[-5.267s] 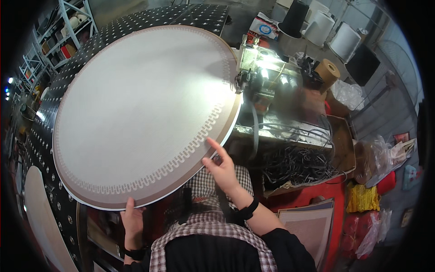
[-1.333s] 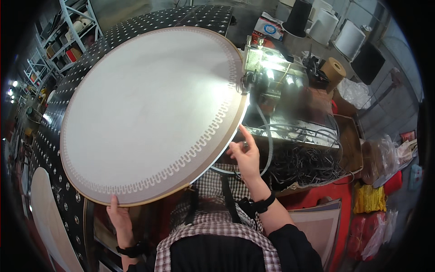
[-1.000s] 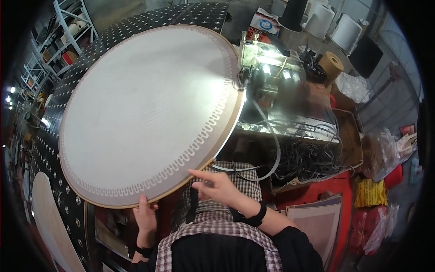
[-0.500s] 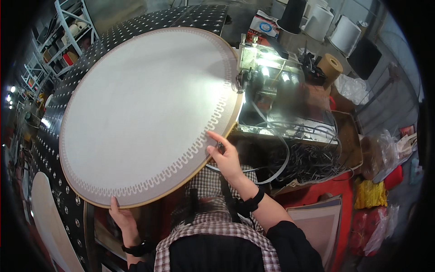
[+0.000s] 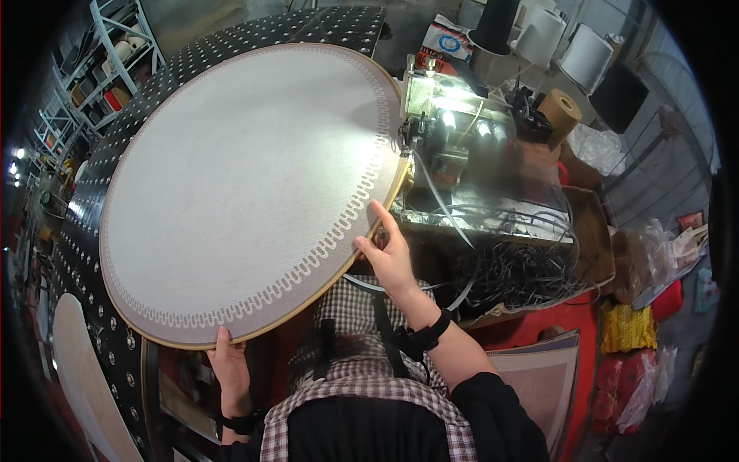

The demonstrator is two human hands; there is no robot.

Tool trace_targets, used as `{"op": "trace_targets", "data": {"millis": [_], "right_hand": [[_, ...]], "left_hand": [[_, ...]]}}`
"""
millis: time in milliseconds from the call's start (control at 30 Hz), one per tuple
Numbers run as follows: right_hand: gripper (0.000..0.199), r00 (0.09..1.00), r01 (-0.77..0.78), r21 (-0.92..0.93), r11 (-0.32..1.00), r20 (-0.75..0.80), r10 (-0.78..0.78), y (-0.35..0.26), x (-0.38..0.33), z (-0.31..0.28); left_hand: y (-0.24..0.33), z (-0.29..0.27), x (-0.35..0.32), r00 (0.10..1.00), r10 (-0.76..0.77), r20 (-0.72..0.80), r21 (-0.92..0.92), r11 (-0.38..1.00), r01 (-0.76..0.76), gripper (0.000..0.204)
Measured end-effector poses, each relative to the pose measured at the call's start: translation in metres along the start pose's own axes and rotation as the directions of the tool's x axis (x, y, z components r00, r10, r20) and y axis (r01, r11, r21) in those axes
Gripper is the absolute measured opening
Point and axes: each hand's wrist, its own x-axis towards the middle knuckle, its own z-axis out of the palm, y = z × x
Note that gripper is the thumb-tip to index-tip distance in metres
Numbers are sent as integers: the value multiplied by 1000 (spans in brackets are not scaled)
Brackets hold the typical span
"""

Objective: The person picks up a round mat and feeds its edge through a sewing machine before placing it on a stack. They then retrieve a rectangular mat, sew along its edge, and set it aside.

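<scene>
A large oval mat (image 5: pixel 246 185), pale grey with a wavy border pattern and a tan edging, lies tilted across the table and reaches toward me. My left hand (image 5: pixel 231 369) grips its near edge, thumb on top and fingers underneath. Farther right, my right hand (image 5: pixel 392 262) pinches the rim, with the thumb and index finger on the upper face and the other fingers partly hidden. The mat's right edge meets a lit sewing machine (image 5: pixel 416 135). From there a pale strip of binding tape (image 5: pixel 440 196) hangs down in a loop.
A black table (image 5: pixel 115 192) with rows of metal studs supports the mat. To the right, a cardboard box (image 5: pixel 593 239) holds tangled dark strips (image 5: pixel 523 273). Thread cones (image 5: pixel 539 38) and a tan tape roll (image 5: pixel 560 112) stand behind the machine. A pale curved board (image 5: pixel 81 369) leans at left.
My left hand has shifted right along the near edge. My right hand has moved slightly up and right with the rim. The tape loop beside the machine has changed shape.
</scene>
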Motion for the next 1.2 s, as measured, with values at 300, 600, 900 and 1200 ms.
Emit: {"op": "trace_targets", "data": {"millis": [300,600,900,1200], "right_hand": [[61,998,-31,30,999,-58,32,-2,17,-10],[58,998,-45,30,999,-47,47,-8,22,-13],[54,998,23,-19,1000,-65,-25,-13,40,-19],[52,996,22,-32,999,-86,-25,-10,48,-22]], "left_hand": [[-8,14,-7,997,-70,-15,11,997,71,20],[-11,20,-9,998,-56,-23,-5,998,56,18],[-20,24,-9,994,-110,27,9,994,110,14],[-21,33,-10,989,-132,66,18,991,131,17]]}}
